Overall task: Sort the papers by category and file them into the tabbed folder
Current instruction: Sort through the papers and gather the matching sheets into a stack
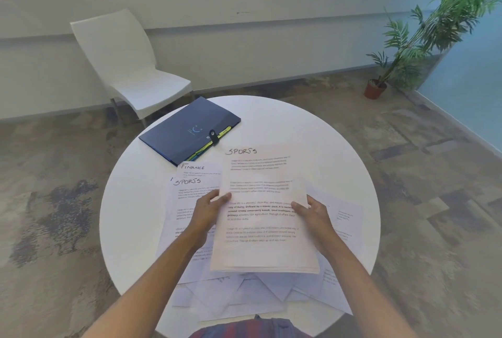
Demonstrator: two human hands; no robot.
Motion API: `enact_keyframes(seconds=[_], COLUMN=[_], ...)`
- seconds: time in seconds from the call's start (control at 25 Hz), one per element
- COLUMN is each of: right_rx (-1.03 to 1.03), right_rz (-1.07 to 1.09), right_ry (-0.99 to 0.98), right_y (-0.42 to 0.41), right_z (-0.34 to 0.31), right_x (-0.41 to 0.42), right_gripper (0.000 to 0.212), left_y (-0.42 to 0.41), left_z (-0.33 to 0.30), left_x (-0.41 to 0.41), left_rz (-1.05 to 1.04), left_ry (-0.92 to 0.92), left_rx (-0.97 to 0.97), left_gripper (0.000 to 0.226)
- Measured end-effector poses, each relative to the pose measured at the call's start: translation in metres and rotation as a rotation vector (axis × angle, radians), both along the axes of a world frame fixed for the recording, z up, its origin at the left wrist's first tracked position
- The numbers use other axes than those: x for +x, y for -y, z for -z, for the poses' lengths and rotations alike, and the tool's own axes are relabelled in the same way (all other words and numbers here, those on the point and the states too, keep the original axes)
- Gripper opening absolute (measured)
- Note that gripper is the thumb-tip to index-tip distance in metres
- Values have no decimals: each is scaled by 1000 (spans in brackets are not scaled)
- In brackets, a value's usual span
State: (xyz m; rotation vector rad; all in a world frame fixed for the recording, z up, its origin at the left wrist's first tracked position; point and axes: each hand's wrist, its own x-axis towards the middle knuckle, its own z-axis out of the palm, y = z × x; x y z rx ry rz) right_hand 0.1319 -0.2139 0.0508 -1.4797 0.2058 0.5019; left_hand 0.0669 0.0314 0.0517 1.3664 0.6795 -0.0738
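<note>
At frame centre, the left hand (210, 208) and right hand (312, 212) grip opposite edges of a white paper stack headed "SPORTS" (260, 210), above loose sheets (190, 202). The closed navy tabbed folder (187, 131) lies beyond, upper left on the round white counter (312, 134).

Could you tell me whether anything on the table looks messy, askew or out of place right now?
Yes. The loose papers near the table edge lie fanned at odd angles, overlapping, not squared up. The stack in both hands looks even. The folder lies closed and at a slant.
</note>
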Motion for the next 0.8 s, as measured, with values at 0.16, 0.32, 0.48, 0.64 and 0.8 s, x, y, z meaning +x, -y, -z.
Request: enact_keyframes(seconds=[0.16,0.32,0.48,0.64,0.8], right_rx=[-75,-125,-156,-172,-180], right_rz=[104,187,222,237,256], right_ry=[35,53,74,88,81], right_y=[8,14,13,8,6], right_z=[8,9,9,7,12], right_x=[6,16,25,26,25], right_gripper=[28,28,27,25,25], left_y=[-53,-90,-100,-109,-120], left_z=[54,90,102,108,107], left_x=[-5,-24,-31,-27,-28], left_rz=[-53,32,56,14,-21], left_ry=[-350,-642,-635,-568,-439], left_rx=[505,955,1060,938,909], left_gripper=[44,73,84,65,31])
